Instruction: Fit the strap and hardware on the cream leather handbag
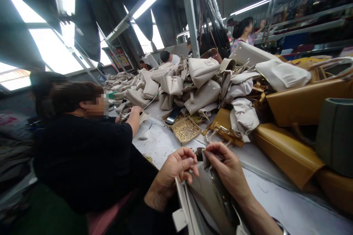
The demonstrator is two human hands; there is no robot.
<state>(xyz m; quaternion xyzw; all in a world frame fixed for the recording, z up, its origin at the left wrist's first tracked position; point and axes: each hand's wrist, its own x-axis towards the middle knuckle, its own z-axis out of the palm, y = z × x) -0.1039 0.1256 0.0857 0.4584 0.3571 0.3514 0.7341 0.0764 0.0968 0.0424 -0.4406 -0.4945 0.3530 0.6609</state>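
My left hand (173, 172) and my right hand (227, 169) are both closed on the top edge of a beige bag (205, 194) that stands at the table's near edge. The left fingers curl over the bag's left rim. The right fingers pinch the dark lining at the bag's mouth. The bag's lower part runs out of the bottom of the view.
A cardboard tray of small gold hardware (186, 130) lies just beyond my hands. A heap of beige bags (193, 84) fills the table's middle, mustard bags (292, 154) and a grey-green one (335, 136) the right. A person in black (82, 147) sits at left; others work farther back.
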